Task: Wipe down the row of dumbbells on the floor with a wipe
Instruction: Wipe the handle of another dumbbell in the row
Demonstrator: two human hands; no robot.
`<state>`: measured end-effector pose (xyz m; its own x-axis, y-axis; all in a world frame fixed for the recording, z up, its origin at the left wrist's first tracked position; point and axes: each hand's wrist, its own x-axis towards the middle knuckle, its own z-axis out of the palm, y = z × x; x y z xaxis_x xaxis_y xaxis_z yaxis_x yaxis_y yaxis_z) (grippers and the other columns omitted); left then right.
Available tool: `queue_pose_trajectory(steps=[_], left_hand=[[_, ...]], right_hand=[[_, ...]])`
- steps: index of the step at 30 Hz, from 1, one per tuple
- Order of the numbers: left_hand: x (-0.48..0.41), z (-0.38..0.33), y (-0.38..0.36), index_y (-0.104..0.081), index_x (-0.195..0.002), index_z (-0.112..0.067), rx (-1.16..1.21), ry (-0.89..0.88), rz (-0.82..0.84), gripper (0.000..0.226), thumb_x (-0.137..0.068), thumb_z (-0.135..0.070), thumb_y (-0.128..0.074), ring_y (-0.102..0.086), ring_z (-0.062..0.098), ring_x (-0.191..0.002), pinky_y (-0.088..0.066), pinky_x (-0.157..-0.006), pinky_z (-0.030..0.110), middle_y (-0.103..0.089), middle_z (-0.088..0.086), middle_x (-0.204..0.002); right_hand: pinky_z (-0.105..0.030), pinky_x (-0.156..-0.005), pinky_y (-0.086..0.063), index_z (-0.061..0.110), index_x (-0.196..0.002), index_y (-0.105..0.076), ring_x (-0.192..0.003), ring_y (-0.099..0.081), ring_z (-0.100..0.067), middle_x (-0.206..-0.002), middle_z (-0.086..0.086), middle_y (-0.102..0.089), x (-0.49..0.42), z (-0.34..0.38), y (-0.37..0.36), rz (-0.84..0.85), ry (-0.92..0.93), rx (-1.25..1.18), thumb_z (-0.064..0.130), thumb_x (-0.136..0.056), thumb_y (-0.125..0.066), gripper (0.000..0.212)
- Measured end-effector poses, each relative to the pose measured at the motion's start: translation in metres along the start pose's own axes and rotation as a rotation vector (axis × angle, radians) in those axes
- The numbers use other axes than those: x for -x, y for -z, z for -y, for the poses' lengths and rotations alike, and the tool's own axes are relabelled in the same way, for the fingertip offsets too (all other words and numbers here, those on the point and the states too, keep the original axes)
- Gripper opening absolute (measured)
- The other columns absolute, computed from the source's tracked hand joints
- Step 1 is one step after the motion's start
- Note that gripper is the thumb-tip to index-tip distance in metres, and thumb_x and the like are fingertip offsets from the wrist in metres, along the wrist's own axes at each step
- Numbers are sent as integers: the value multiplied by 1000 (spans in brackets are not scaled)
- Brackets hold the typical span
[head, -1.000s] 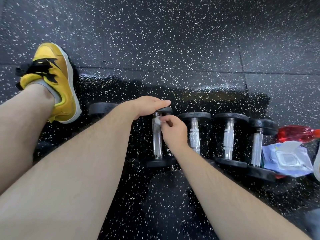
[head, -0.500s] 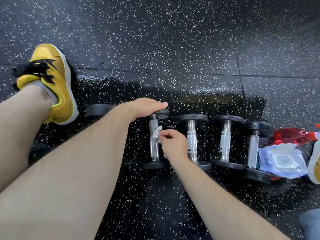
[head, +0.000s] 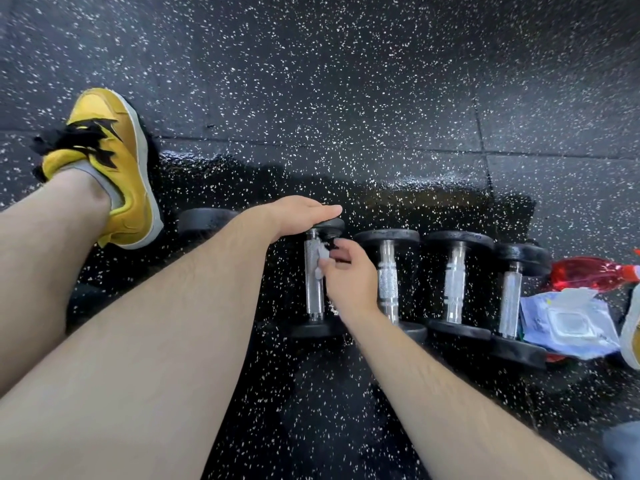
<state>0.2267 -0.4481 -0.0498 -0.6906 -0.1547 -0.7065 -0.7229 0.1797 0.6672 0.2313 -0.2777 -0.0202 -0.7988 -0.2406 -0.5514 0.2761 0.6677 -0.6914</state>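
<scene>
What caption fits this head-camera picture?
Right hand presses a wipe to a dumbbell handle; left hand rests on its top.

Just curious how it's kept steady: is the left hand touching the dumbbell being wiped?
Touching. The head view shows the left hand lying flat on the far end of the dumbbell, with no gap between them.

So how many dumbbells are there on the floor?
5. One dumbbell peeks out behind the left forearm; the second sits under the left hand; the third, fourth and fifth lie rightward, toward the wipes pack. The arm may hide more.
</scene>
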Motion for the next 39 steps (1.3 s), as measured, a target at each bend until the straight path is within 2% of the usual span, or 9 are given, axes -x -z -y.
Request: queue_pose_trajectory(steps=[5,8,11,15,21,28,32,36,39], left_hand=[[-1,-1,2,-73,-117,-32,6,23,9,59,-82,-77,-57,-51,17,-128,-34,-115,40,-62,-8,-134],[1,1,3,-73,-114,-34,6,35,-1,64,-76,-82,-57,-52,18,-128,-34,-117,43,-63,-9,-133],[0,-2,0,-73,-117,-32,2,22,-2,63,-79,-80,-56,-53,17,-126,-36,-115,42,-63,-8,-133],[2,-2,1,-76,-102,-24,23,12,10,50,-90,-69,-56,-58,15,-112,-38,-99,33,-68,-6,-110],[1,-4,2,-76,-96,-22,2,20,8,53,-88,-71,-57,-60,16,-109,-39,-95,34,-70,-4,-107],[4,-6,3,-75,-99,-26,4,39,9,50,-88,-70,-56,-59,16,-110,-41,-100,37,-69,-6,-110],[6,-7,3,-76,-98,-22,28,44,22,52,-89,-69,-57,-62,13,-106,-44,-99,36,-72,-4,-106],[6,-5,3,-77,-94,-26,38,47,12,49,-86,-71,-59,-62,13,-106,-43,-98,35,-72,-6,-105],[2,-4,2,-76,-89,-28,21,41,6,49,-82,-73,-59,-65,16,-107,-45,-106,40,-73,-6,-104]], right_hand=[[0,-57,-41,16,-98,-74,-64,-58,10,-80,15,-67,9,1,5,40,6,21,12,-94,-68,8],[2,-68,-39,20,-92,-72,-79,-54,21,-95,11,-64,20,-11,9,77,114,100,6,-94,-67,15],[-2,-78,-41,11,-98,-76,-90,-55,9,-100,12,-60,7,-5,3,57,294,235,4,-94,-65,14],[-29,-83,-48,7,-99,-78,-96,-50,-20,-102,2,-63,6,-12,-5,127,584,602,0,-92,-60,20],[-35,-76,-51,13,-100,-74,-90,-45,-22,-96,2,-68,-6,-1,2,212,849,934,-5,-85,-63,26],[-39,-89,-47,23,-56,-68,-63,-59,-23,-55,5,-59,-2,18,-9,396,1112,1514,15,-61,-77,13],[-42,-98,-43,17,-78,-72,-86,-55,-26,-75,0,-66,2,21,-23,453,1039,1563,10,-85,-59,17],[-38,-96,-44,16,-79,-71,-82,-46,-25,-76,1,-65,12,19,-22,514,964,1600,7,-87,-55,20],[-38,-100,-41,13,-95,-72,-109,-46,-31,-93,-2,-66,-7,35,-19,411,888,1517,4,-91,-49,25]])
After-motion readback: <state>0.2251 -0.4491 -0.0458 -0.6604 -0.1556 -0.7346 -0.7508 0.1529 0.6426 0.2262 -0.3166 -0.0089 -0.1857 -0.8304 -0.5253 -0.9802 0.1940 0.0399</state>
